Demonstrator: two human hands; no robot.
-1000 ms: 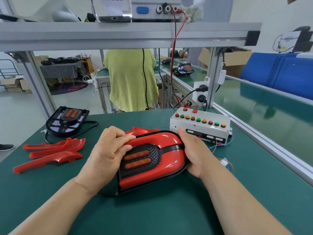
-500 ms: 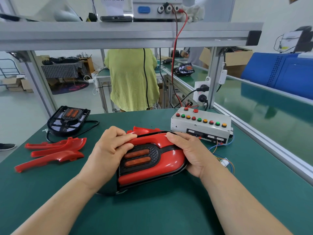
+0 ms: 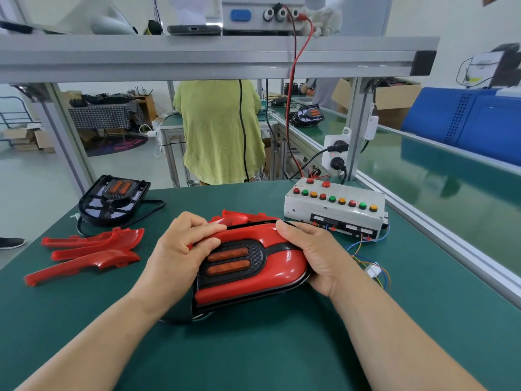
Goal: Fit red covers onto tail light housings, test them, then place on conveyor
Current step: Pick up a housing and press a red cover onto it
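The left hand (image 3: 180,249) is gripping the red cover (image 3: 270,268) at its upper left edge, with the fingers curled over it. The right hand (image 3: 313,256) is wrapping around the right end of the tail light housing (image 3: 258,258), and its thumb is lying on top of the cover. The cover is sitting on the housing, which is resting on the green table (image 3: 253,356) close in front of the person. Another red piece (image 3: 234,218) is lying just behind it. Several spare red covers (image 3: 93,249) are lying at the left, with a bare black housing (image 3: 112,197) behind them. A white test box (image 3: 332,206) with coloured buttons is standing near the right hand.
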